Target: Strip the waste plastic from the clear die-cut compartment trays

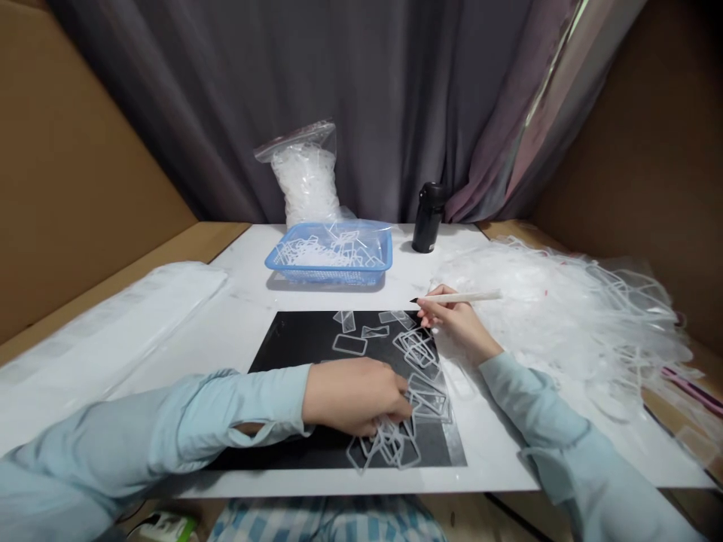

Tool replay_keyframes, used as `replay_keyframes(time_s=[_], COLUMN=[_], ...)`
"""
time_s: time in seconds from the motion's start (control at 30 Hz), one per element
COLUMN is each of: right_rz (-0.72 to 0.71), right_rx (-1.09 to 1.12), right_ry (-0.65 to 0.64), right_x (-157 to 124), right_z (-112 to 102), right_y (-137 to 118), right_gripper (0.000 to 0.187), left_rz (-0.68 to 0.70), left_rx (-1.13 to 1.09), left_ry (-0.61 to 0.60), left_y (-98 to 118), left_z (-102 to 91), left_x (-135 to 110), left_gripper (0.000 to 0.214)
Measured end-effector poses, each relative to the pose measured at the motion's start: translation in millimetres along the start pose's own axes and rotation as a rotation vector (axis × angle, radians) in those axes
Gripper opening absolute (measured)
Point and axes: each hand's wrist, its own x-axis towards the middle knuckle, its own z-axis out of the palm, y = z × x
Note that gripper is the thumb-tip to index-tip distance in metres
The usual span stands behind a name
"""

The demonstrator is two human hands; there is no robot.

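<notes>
On the black mat [294,354] lie several clear plastic rectangular frames [350,344], loose at the back and heaped at the front right [395,444]. My left hand [355,395] rests palm down on the mat with its fingers curled into that heap, gripping some of the frames. My right hand [455,320] sits at the mat's right edge, closed round a thin white stick with a dark tip [460,298] that points left over the frames.
A blue basket [330,256] with more frames stands behind the mat. A clear bag of plastic pieces [305,177] and a black bottle [428,217] stand further back. A big tangle of clear plastic scrap [576,309] fills the right side. White wrapped packs [113,316] lie left.
</notes>
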Motion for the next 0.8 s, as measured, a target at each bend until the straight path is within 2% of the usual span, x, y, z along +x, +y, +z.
replay_keyframes(time_s=[0.1,0.23,0.47,0.6,0.7,0.8], right_rz=[-0.013,-0.026,-0.027,-0.031,-0.03,-0.03], right_rx=[-0.007,-0.015,0.0,0.004,0.003,0.004], right_ry=[0.004,0.008,0.003,0.002,0.0,-0.003], right_x=[0,0,0,0,0,0], right_z=[-1,-2,-1,0,0,0], right_y=[0,-1,0,-2,-2,-2], right_gripper=[0.036,0.035,0.04,0.04,0.04,0.039], left_rz=[0.03,-0.028,-0.084,-0.213,-0.442,-0.638], left_rx=[-0.121,-0.261,-0.281,-0.231,-0.122,-0.009], left_ry=[0.001,0.022,0.078,0.202,0.309,0.453], left_y=[-6,-10,-23,-59,-99,-137], left_z=[-8.1,-26.8,-60.7,-94.2,-121.5,-138.2], left_x=[-3,-13,-32,-49,-63,-72], left_gripper=[0.021,0.023,0.022,0.011,0.01,0.014])
